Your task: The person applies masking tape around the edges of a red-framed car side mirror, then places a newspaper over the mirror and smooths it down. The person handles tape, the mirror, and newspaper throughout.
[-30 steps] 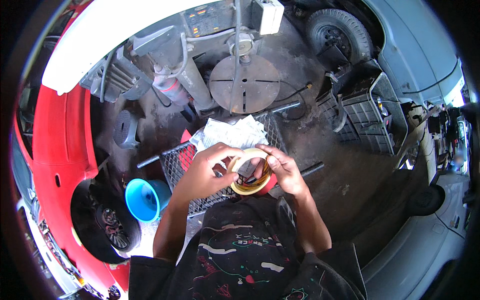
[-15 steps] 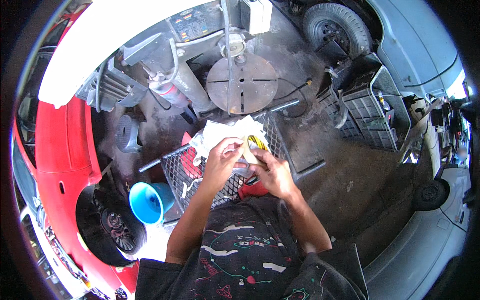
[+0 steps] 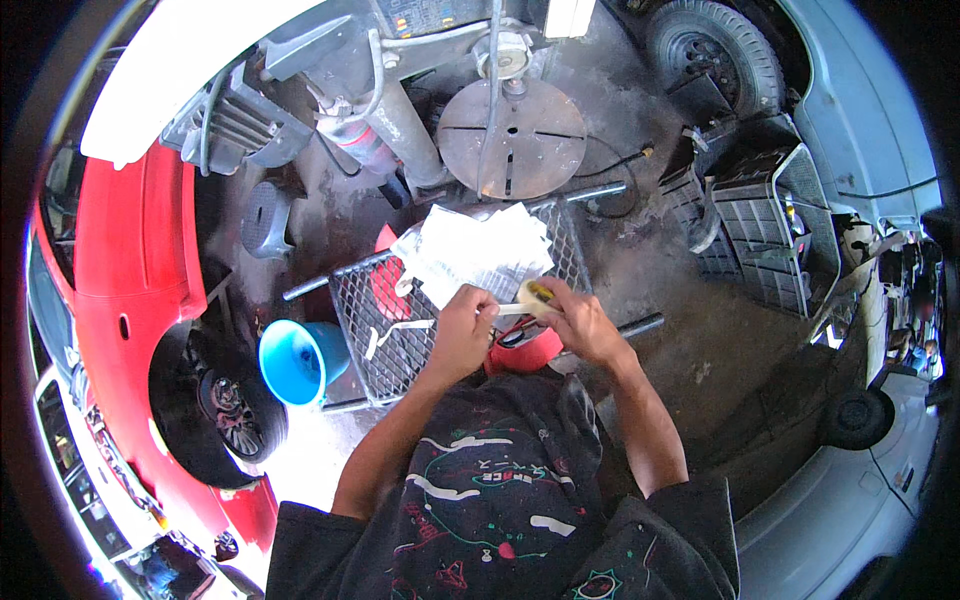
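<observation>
My right hand [image 3: 583, 322] is closed around a roll of masking tape [image 3: 528, 293], cream with a yellow and black core. From the roll a short pale strip of tape [image 3: 512, 309] stretches across to my left hand [image 3: 463, 333], whose fingers pinch its end. Just beyond my hands, a stack of white paper sheets [image 3: 475, 248] lies on a metal mesh stand [image 3: 385, 358]. Close to my body, below the tape, sits a red object [image 3: 527, 354] with something dark on it; its kind is unclear. Loose tape strips [image 3: 398, 328] lie on the mesh to the left.
Left of the stand is a light blue bucket [image 3: 318, 372], with a grey stool [image 3: 266, 222] behind it. A round slotted metal plate [image 3: 545, 155] stands ahead. Grey plastic crates [image 3: 755, 240] are at the right. A red car body [image 3: 130, 270] borders the left side.
My hands have moved apart, drawing a strip of tape between them. The roll has tilted over in my right hand. My view has shifted slightly, exposing more of the paper stack.
</observation>
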Action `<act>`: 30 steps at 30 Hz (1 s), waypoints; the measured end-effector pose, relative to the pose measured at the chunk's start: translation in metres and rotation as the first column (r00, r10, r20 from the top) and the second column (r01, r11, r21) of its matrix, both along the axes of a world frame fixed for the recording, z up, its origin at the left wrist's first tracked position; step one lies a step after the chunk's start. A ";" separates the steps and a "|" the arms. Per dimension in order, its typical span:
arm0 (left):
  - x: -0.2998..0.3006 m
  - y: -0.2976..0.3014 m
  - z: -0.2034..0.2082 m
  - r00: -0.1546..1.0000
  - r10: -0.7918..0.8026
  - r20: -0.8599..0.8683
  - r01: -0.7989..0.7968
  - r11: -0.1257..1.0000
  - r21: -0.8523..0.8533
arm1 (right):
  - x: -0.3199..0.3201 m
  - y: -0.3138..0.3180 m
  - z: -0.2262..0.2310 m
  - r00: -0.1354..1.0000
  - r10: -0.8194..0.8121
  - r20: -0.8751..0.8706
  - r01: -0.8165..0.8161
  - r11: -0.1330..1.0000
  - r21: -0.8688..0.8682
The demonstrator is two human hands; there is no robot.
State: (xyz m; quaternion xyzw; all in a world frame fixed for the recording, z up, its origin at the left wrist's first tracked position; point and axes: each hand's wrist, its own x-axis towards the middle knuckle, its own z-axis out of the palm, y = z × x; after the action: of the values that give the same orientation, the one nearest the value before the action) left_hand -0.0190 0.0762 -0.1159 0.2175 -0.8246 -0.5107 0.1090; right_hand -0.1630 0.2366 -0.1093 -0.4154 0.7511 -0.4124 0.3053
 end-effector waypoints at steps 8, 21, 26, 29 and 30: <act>0.038 -0.022 -0.044 0.883 0.340 0.324 -0.434 0.855 0.285 | -0.011 0.006 -0.034 0.783 0.158 0.601 -0.180 0.983 -0.025; 0.081 -0.020 -0.057 0.909 0.388 0.152 -0.355 0.912 -0.208 | -0.028 -0.025 -0.096 0.951 0.094 0.295 -0.153 0.971 0.184; 0.094 -0.041 -0.080 0.771 0.559 0.304 -0.463 0.820 -0.336 | -0.034 -0.023 -0.098 0.916 0.001 0.400 0.026 0.998 -0.062; 0.150 -0.099 -0.061 0.711 0.700 -0.064 -0.657 0.630 -0.414 | -0.084 -0.004 -0.096 0.612 -0.554 0.564 0.620 0.779 0.092; 0.167 -0.113 -0.053 0.746 0.666 -0.017 -0.585 0.642 -0.495 | -0.097 0.003 -0.098 0.592 -0.664 0.456 0.685 0.713 0.149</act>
State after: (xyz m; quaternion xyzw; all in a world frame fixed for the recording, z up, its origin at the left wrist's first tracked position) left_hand 0.1480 -0.0365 -0.1692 0.4983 -0.8017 -0.2050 0.2588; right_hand -0.2603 0.2394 -0.2071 0.0087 0.7431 -0.6017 0.2928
